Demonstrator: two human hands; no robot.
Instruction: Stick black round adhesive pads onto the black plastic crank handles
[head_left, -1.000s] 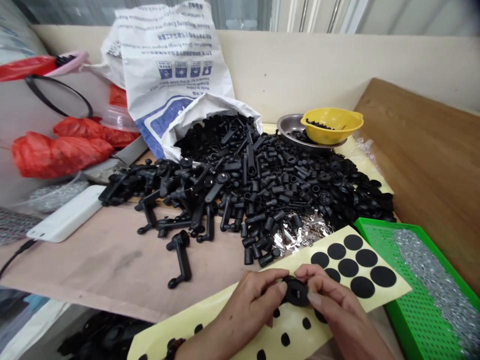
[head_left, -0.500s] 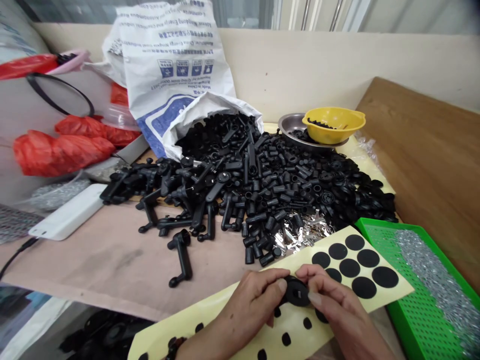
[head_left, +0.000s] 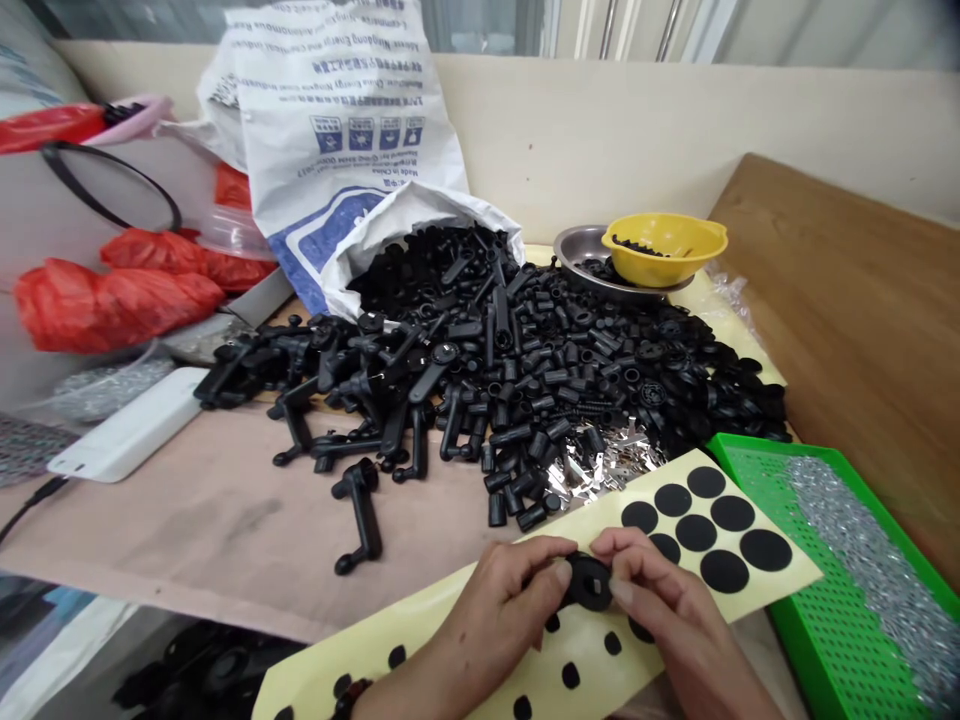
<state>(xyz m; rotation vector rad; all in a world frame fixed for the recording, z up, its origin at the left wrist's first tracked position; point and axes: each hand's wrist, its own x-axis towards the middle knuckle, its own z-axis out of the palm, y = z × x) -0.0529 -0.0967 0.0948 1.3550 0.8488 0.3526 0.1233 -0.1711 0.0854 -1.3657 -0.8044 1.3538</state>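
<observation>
My left hand and my right hand both pinch a round black plastic part at the near edge of the bench. It has a slotted centre, and my fingers hide part of it. Both hands rest over a pale yellow sticker sheet with black round rubber pads, and some pads have been peeled from it. Beyond my fingers lies a large heap of black plastic parts, with several crank-shaped handles on its left side.
A green perforated tray of small silver screws stands to the right. Silver metal clips lie by the heap. Behind are an open woven sack, a steel dish with a yellow scoop, red bags and a white power strip.
My hands stay nearly in place around the black part, which turns very slightly between my fingers. The whole view shifts only a little.
</observation>
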